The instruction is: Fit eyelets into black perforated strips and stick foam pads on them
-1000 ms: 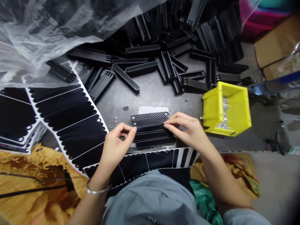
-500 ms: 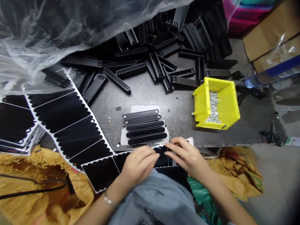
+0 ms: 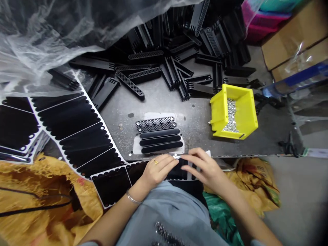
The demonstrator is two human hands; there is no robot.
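Observation:
My left hand (image 3: 158, 169) and my right hand (image 3: 202, 167) rest close together on a white backing sheet with black oblong stickers (image 3: 182, 172) at the table's near edge. Both hands have fingers curled and pinching at the sheet's top edge. Just beyond them lie two black mesh grille strips (image 3: 155, 124) in a row with three smooth black strips (image 3: 161, 140), all on a pale sheet (image 3: 156, 115). A bracelet is on my left wrist.
A long sticker sheet (image 3: 71, 126) runs left across the grey table (image 3: 194, 126). A pile of black plastic parts (image 3: 184, 61) lies at the back under clear plastic film (image 3: 51, 37). A yellow bin of small screws (image 3: 234, 112) stands right. Cardboard boxes (image 3: 289, 44) sit far right.
Both hands drew back from the row of strips to the sticker sheet at the near edge, where they now pinch its top edge. The camera view shifted slightly.

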